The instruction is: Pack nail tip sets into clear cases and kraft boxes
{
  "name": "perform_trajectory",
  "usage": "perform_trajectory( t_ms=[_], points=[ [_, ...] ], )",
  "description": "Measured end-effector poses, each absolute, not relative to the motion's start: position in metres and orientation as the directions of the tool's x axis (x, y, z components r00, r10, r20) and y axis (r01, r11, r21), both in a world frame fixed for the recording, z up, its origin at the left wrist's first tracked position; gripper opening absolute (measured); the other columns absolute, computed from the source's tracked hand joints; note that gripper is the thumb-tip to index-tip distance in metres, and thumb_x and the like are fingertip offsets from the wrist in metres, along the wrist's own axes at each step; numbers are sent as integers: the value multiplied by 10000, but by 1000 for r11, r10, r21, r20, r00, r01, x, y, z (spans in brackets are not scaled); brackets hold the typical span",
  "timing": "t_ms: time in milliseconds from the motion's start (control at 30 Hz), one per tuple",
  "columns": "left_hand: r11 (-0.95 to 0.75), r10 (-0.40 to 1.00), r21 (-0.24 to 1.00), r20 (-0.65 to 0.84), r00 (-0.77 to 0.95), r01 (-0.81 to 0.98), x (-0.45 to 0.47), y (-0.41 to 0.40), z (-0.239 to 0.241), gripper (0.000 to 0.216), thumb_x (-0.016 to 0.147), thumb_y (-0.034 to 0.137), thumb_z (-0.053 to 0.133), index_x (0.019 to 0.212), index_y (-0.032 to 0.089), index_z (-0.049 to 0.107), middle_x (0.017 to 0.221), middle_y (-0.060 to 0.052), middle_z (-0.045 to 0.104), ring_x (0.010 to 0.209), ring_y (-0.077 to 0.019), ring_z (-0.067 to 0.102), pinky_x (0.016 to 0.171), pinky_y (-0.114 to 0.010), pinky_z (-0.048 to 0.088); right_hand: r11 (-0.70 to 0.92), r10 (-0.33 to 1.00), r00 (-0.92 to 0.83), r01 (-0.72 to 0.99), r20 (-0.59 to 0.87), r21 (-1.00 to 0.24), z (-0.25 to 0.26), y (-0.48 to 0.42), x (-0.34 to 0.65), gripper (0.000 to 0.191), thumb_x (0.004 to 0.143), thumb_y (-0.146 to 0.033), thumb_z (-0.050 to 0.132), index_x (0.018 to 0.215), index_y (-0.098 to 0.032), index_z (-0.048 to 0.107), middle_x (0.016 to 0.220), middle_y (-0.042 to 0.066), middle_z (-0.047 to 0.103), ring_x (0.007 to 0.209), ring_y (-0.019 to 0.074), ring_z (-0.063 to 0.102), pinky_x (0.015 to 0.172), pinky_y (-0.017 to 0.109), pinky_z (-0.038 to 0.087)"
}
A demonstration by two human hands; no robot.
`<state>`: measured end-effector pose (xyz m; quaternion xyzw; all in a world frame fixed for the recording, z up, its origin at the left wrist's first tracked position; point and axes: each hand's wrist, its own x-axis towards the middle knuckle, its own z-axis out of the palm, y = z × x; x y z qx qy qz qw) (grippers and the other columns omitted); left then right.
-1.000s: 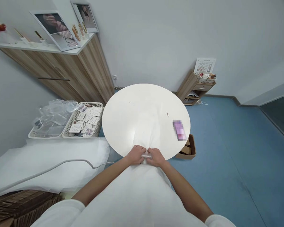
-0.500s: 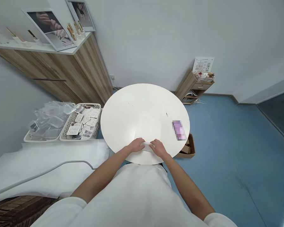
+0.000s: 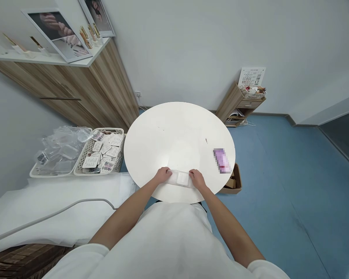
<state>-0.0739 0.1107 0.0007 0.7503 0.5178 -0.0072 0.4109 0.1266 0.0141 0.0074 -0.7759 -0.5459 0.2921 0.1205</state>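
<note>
A whitish, partly see-through wrapper [image 3: 172, 178] lies stretched sideways near the front edge of the round white table [image 3: 174, 128]. A small white square piece [image 3: 183, 178] shows at its middle; whether it is inside or on top I cannot tell. My left hand [image 3: 163, 175] is closed on the wrapper's left end, thumb toward the middle. At the opposite end, my right hand [image 3: 197, 178] pinches the wrapper close to the square piece.
A blurred purple item [image 3: 222, 161] lies on the table's right side. To the left stand a white basket of cards [image 3: 120, 155] and a tray of clear plastic packaging [image 3: 54, 173]. A cardboard box [image 3: 235, 190] sits below the table's right edge.
My hands have moved apart, the left one leftward and the right slightly rightward. The wrapper, mostly hidden and bunched between them before, now shows spread out with the square piece visible.
</note>
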Motion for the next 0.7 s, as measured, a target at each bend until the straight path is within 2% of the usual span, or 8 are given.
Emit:
perform_trajectory(
  t_ms=[100, 200, 300, 400, 467, 533, 633, 700],
  points=[
    [-133, 799, 573, -422, 430, 809, -79, 111, 0, 200, 758, 324, 421, 782, 187, 565, 731, -31, 598, 717, -179, 567, 596, -265, 417, -407, 909, 289, 774, -300, -485, 4, 8, 132, 256, 843, -215, 322, 980, -193, 537, 981, 66, 562, 881, 159, 537, 699, 258, 398],
    [-164, 845, 541, -355, 401, 825, -82, 108, 4, 239, 762, 277, 431, 955, 176, 529, 894, -66, 588, 854, -202, 546, 699, -297, 419, -409, 912, 364, 811, -187, -418, 2, -2, 136, 232, 819, -186, 376, 989, -191, 534, 1015, 85, 550, 937, 191, 512, 741, 293, 392],
    [-382, 865, 468, -123, 487, 797, -77, 101, 10, 368, 755, 197, 445, 1122, 186, 445, 1134, -101, 497, 1063, -233, 445, 844, -350, 368, -287, 957, 287, 899, -50, -330, 3, -7, 134, 223, 800, -126, 402, 959, -198, 540, 1120, 88, 519, 1064, 215, 443, 855, 350, 339],
    [-674, 692, 383, 29, 722, 631, -66, 92, 14, 360, 760, 110, 403, 1094, 220, 478, 1213, -75, 461, 1159, -223, 368, 921, -372, 305, -52, 999, 45, 950, -29, -309, 6, -6, 124, 195, 811, -127, 395, 898, -212, 547, 1185, 68, 499, 1138, 204, 393, 928, 388, 278],
    [-779, 552, 372, 28, 833, 504, -60, 87, 14, 333, 769, 116, 401, 1066, 231, 498, 1221, -54, 468, 1185, -210, 348, 945, -376, 279, 57, 996, -76, 945, -46, -323, 7, -6, 116, 138, 811, -215, 441, 909, -211, 538, 1207, 75, 489, 1149, 210, 389, 931, 398, 280],
    [-814, 475, 378, -3, 880, 440, -57, 83, 12, 319, 776, 206, 445, 1092, 230, 483, 1234, -57, 464, 1186, -214, 352, 954, -390, 267, 92, 991, -120, 938, -64, -335, 7, -6, 111, 209, 776, -312, 507, 952, -200, 520, 1228, 97, 472, 1149, 226, 394, 920, 403, 301],
    [-812, 452, 390, -50, 891, 434, -58, 80, 8, 498, 713, 352, 551, 1173, 216, 416, 1286, -86, 415, 1179, -237, 360, 960, -405, 256, 101, 987, -137, 936, -83, -337, 5, -10, 109, 373, 687, -346, 607, 1005, -190, 490, 1255, 118, 443, 1159, 250, 386, 912, 407, 319],
    [-806, 453, 393, -74, 888, 444, -60, 78, 6, 582, 672, 364, 593, 1196, 214, 390, 1307, -97, 390, 1173, -246, 365, 957, -407, 255, 113, 985, -150, 935, -85, -335, 4, -12, 109, 411, 653, -302, 636, 1015, -185, 480, 1260, 119, 436, 1167, 256, 377, 924, 406, 314]
  ],
)
